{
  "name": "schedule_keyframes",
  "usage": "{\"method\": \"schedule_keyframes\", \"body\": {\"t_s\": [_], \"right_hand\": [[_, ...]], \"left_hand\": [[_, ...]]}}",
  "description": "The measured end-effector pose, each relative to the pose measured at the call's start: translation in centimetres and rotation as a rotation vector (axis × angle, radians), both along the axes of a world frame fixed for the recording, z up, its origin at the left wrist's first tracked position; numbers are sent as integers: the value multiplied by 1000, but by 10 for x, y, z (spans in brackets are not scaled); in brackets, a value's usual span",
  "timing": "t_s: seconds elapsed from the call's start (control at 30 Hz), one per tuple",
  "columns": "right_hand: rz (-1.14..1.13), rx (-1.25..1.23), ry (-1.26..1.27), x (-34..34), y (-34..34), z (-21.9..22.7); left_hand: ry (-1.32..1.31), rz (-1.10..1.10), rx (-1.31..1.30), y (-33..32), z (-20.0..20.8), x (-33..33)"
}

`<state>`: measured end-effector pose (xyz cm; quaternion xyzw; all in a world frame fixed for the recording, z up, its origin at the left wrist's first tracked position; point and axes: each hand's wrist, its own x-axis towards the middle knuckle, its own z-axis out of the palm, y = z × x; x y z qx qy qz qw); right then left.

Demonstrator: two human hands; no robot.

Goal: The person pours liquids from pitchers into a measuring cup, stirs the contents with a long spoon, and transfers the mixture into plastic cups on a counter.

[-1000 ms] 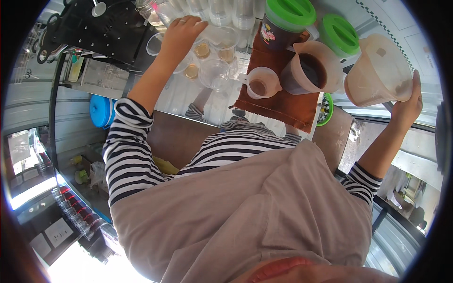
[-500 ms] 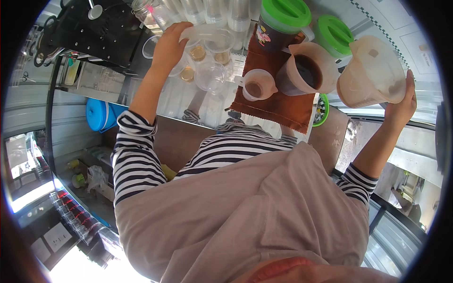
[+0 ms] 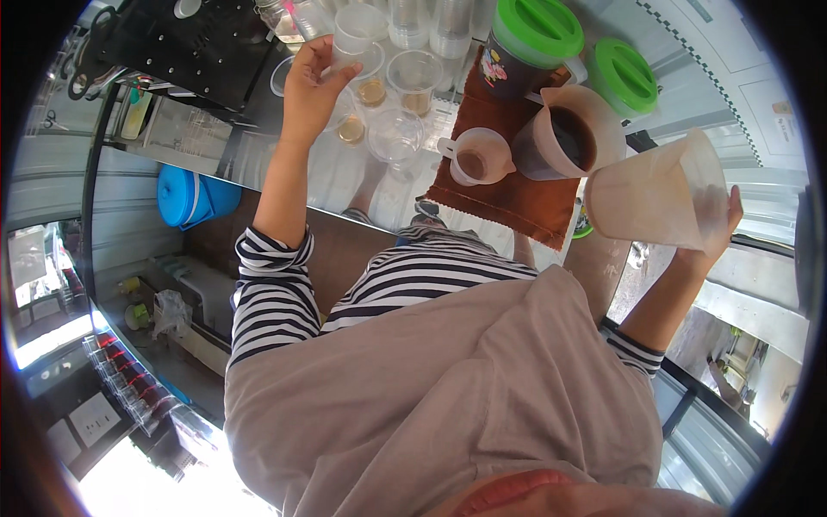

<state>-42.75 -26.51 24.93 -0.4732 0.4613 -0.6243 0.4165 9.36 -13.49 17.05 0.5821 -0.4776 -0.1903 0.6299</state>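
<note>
My left hand (image 3: 315,84) is closed on a small translucent plastic cup (image 3: 360,29), raised above a group of clear cups. Among those, one clear cup (image 3: 415,73) and its neighbours have amber liquid at the bottom, while a nearer clear cup (image 3: 396,136) looks empty. Off to the right, my right hand (image 3: 724,226) grips a big cloudy plastic pitcher (image 3: 642,191), tilted, by its far right side. Beside it, a similar pitcher (image 3: 538,142) of dark brown liquid stands on a brown cloth (image 3: 482,200), along with a small handled measuring jug (image 3: 478,155) holding a little brown liquid.
Stacks of clear cups (image 3: 409,24) stand at the back. Two green-lidded jugs, a dark one (image 3: 521,60) and another (image 3: 622,73), stand behind the cloth. A black perforated panel (image 3: 172,52) is at the back left. Below the metal counter (image 3: 332,185) hangs a blue bucket (image 3: 194,200).
The large pitcher has come lower and tilted further, with my right hand moving down. The small cup in my left hand has risen and turned more upright. The whole view has shifted slightly.
</note>
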Motion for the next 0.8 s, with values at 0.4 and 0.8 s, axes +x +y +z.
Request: {"method": "schedule_keyframes", "body": {"t_s": [0.4,0.8], "right_hand": [[161,397,-337,72,87,-69],[287,245,-334,49,83,-205]], "left_hand": [[562,-423,-11,4,37,-93],[731,-666,19,3,60,-149]]}}
